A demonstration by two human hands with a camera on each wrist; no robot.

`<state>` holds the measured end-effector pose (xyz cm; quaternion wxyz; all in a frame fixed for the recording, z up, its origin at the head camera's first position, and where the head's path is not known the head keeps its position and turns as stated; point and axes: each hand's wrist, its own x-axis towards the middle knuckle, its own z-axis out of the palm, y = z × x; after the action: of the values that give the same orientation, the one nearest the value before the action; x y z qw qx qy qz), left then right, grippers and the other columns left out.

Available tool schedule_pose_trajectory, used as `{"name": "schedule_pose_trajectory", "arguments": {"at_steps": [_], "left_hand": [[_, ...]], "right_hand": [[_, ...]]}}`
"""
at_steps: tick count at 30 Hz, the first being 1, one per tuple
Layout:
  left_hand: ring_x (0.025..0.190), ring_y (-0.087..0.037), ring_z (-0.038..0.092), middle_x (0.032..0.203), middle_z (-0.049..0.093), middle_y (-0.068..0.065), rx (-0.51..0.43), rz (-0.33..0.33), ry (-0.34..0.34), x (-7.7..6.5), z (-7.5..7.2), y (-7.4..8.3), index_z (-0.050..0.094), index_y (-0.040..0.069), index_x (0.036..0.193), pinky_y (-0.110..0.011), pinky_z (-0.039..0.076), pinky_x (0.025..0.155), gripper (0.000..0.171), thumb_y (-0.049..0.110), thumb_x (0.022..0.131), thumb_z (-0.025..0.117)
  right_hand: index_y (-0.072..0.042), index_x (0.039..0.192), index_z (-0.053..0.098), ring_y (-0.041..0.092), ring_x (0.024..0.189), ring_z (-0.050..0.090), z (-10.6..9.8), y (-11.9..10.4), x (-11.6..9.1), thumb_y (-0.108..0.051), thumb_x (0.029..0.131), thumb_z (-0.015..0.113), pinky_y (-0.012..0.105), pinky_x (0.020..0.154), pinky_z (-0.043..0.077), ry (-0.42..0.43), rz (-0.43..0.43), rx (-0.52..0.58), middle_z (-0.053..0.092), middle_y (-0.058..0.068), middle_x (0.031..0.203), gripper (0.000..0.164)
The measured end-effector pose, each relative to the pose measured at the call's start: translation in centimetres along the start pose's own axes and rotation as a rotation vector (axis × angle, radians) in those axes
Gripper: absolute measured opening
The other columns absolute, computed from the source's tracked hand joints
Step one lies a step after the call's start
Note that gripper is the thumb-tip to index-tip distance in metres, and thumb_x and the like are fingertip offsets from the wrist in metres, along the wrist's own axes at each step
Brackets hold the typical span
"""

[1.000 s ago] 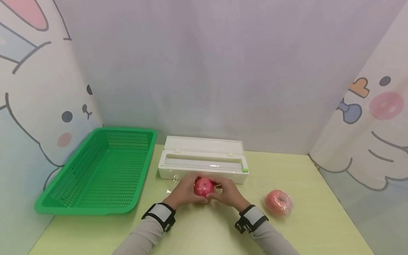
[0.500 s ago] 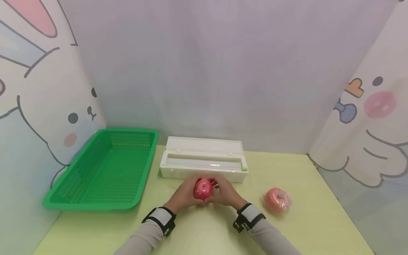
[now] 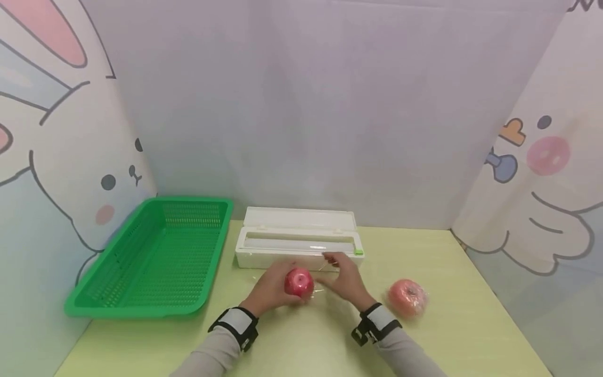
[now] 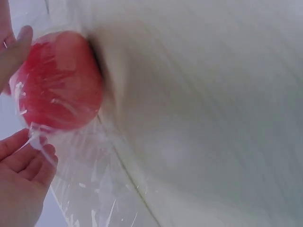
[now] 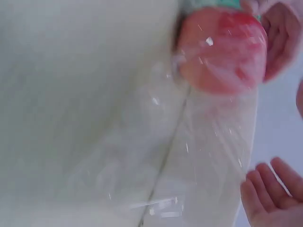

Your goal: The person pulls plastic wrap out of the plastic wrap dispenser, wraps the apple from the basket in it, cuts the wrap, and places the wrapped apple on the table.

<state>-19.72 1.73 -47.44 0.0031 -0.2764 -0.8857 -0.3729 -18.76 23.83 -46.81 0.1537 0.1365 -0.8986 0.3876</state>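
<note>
My left hand (image 3: 269,289) grips a red apple (image 3: 299,283) from its left side, in front of the white cling film box. Clear cling film (image 5: 215,151) lies over the apple and spreads out loosely to its right, as the right wrist view shows. On that side my right hand (image 3: 349,283) is apart from the apple. Its fingers (image 5: 265,187) are extended at the film's edge, with the thumb well away from them. In the left wrist view the apple's skin shows through wrinkled film, and the left thumb rests against it.
Behind the hands stands the cling film box (image 3: 264,260), lid raised, with a roll inside and a green slider at its right end. A second apple (image 3: 408,297), wrapped in film, sits at the right. At the left is a green plastic basket (image 3: 216,251).
Both hands held the apple between them before. The right hand has let go and moved off to the right, drawing film at its fingers; the left hand keeps its grip.
</note>
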Motion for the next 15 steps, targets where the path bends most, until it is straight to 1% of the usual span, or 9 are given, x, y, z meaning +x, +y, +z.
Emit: {"name": "schedule_pose_trajectory", "arguments": {"at_steps": [2,4,6,7,8,11,13,15], "left_hand": [[0.128,-0.029,0.049,0.136,0.054,-0.009,-0.002,-0.018,0.004,0.3,-0.7,0.3,0.05,0.01,0.136,-0.05,0.045,0.105,0.083,0.029,0.065,0.088],[0.13,-0.031,0.047,0.138,0.053,-0.012,0.004,-0.028,0.012,0.8,-1.5,0.7,0.049,0.007,0.137,-0.051,0.043,0.107,0.085,0.03,0.065,0.087],[0.131,-0.033,0.046,0.138,0.053,-0.015,0.003,-0.019,0.024,1.4,-2.2,1.0,0.048,0.003,0.137,-0.051,0.041,0.109,0.084,0.029,0.066,0.086],[0.131,-0.034,0.046,0.137,0.053,-0.017,0.01,-0.008,0.029,1.7,-2.5,1.2,0.047,0.002,0.137,-0.051,0.041,0.109,0.084,0.028,0.067,0.086],[0.131,-0.034,0.047,0.137,0.053,-0.017,0.022,0.001,0.03,2.0,-2.7,1.3,0.047,0.0,0.136,-0.05,0.041,0.11,0.085,0.028,0.067,0.086],[0.131,-0.035,0.046,0.137,0.053,-0.019,0.042,0.02,0.025,2.9,-3.3,1.8,0.047,-0.002,0.136,-0.048,0.039,0.111,0.086,0.029,0.067,0.086],[0.132,-0.035,0.046,0.138,0.052,-0.019,0.049,0.021,0.016,3.4,-3.4,2.0,0.046,-0.001,0.137,-0.048,0.038,0.112,0.086,0.031,0.067,0.086],[0.134,-0.034,0.045,0.14,0.051,-0.018,0.043,0.012,-0.001,4.1,-3.5,2.2,0.046,0.0,0.138,-0.047,0.037,0.113,0.086,0.032,0.068,0.085]], "right_hand": [[0.003,0.118,0.061,0.033,0.1,0.063,-1.1,0.5,0.6,-0.021,0.071,0.083,0.046,0.088,0.054,0.12,0.077,-0.01,0.066,0.02,0.111,0.057],[0.004,0.118,0.061,0.037,0.103,0.063,-2.3,1.1,1.3,-0.022,0.073,0.082,0.048,0.09,0.053,0.214,0.142,-0.031,0.065,0.022,0.115,0.056],[0.004,0.121,0.059,0.04,0.108,0.061,-3.3,2.0,1.8,-0.024,0.073,0.082,0.049,0.092,0.051,0.258,0.194,-0.063,0.063,0.024,0.121,0.061],[0.005,0.124,0.058,0.041,0.11,0.06,-3.6,2.5,2.0,-0.024,0.073,0.082,0.049,0.094,0.05,0.26,0.213,-0.085,0.061,0.026,0.124,0.063],[0.005,0.127,0.056,0.042,0.115,0.057,-4.0,2.9,2.1,-0.026,0.074,0.081,0.05,0.096,0.049,0.244,0.238,-0.099,0.058,0.026,0.128,0.066],[0.005,0.137,0.047,0.043,0.127,0.049,-4.5,4.2,2.3,-0.03,0.078,0.078,0.051,0.104,0.044,0.144,0.318,-0.112,0.049,0.026,0.141,0.075],[0.004,0.141,0.042,0.045,0.129,0.047,-4.6,4.9,2.3,-0.032,0.08,0.076,0.052,0.106,0.043,0.084,0.362,-0.106,0.043,0.025,0.146,0.079],[0.003,0.143,0.04,0.045,0.128,0.048,-4.5,5.4,2.2,-0.032,0.081,0.076,0.052,0.106,0.043,0.054,0.38,-0.092,0.042,0.025,0.147,0.08]]}}
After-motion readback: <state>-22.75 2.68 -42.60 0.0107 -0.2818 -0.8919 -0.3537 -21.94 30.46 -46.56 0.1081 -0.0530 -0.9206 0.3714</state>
